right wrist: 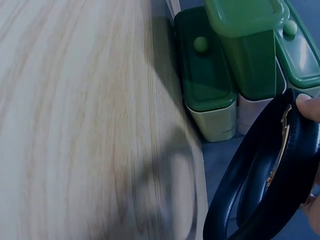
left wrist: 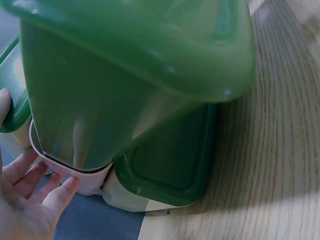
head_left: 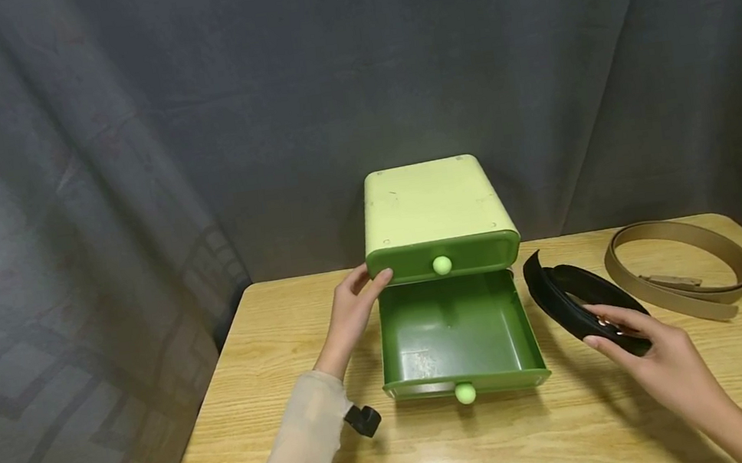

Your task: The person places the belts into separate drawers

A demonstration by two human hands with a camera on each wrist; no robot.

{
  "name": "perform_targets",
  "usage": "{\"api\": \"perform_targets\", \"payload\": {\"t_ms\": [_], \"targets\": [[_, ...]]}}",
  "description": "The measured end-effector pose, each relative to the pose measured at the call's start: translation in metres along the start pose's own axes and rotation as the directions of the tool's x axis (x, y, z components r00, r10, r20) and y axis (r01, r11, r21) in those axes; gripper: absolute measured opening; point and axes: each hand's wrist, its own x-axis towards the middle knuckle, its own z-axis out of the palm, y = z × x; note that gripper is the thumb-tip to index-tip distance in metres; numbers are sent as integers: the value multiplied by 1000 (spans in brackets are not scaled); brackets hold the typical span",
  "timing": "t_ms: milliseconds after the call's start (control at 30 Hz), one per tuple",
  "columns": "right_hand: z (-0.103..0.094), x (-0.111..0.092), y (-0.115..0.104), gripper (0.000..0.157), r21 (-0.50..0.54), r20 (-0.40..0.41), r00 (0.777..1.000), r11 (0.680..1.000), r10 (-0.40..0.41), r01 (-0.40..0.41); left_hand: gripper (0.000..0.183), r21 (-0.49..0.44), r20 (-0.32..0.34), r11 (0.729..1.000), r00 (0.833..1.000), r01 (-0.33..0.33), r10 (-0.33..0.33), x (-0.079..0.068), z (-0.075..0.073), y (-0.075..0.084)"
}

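Note:
A small drawer unit (head_left: pixel 433 201) with a pale yellow-green top stands on the table. Its green middle drawer (head_left: pixel 453 337) is pulled out, and nothing lies inside it. My left hand (head_left: pixel 346 315) rests against the unit's left side, thumb on the closed top drawer's front and fingers extended along the casing. To the right of the pulled-out drawer, my right hand (head_left: pixel 667 357) pinches a coiled black belt (head_left: pixel 550 306) between thumb and fingers. Gold-coloured metal of the buckle (right wrist: pixel 281 145) shows inside the coil in the right wrist view. Beneath, the bottom drawer (right wrist: pixel 207 75) is closed.
A tan belt (head_left: pixel 657 297) lies loosely coiled at the table's right, beyond my right hand. Grey curtains (head_left: pixel 301 116) hang behind and to the left of the wooden table (head_left: pixel 268 352). A black device (head_left: pixel 363 421) juts from my left sleeve.

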Motion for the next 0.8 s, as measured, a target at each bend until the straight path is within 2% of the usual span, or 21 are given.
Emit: {"api": "perform_targets", "payload": {"t_ms": [400, 800], "targets": [[-5, -10, -18, 47, 12, -15, 999, 999, 39, -39, 53, 4, 1, 1000, 1000, -3, 3, 1, 0, -1], [-12, -18, -36, 53, 54, -28, 999, 998, 31, -30, 52, -7, -3, 1000, 1000, -4, 4, 1, 0, -2]]}}
